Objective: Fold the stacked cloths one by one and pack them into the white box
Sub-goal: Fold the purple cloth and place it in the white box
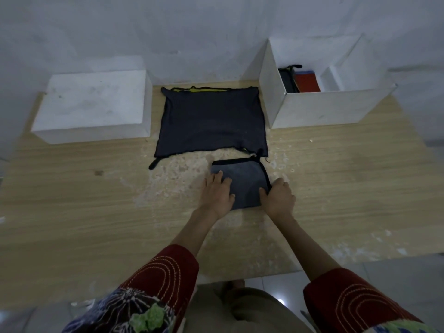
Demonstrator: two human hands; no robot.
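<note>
A small folded grey-blue cloth (242, 183) with a black hem lies on the wooden table (84, 200) in front of me. My left hand (217, 191) rests flat on its left edge, fingers spread. My right hand (280, 197) grips its right edge, thumb on top of the cloth. Behind it lies the stack of spread cloths (211, 121), a dark navy one on top with a yellow-green edge showing at the back. The open white box (319, 109) stands at the back right and holds folded dark and red cloths (306, 82).
A closed white box (93, 104) sits at the back left, close to the stack. A white wall runs behind the table. The tabletop is worn and flaky around the folded cloth. My red sleeves and the table's near edge are below.
</note>
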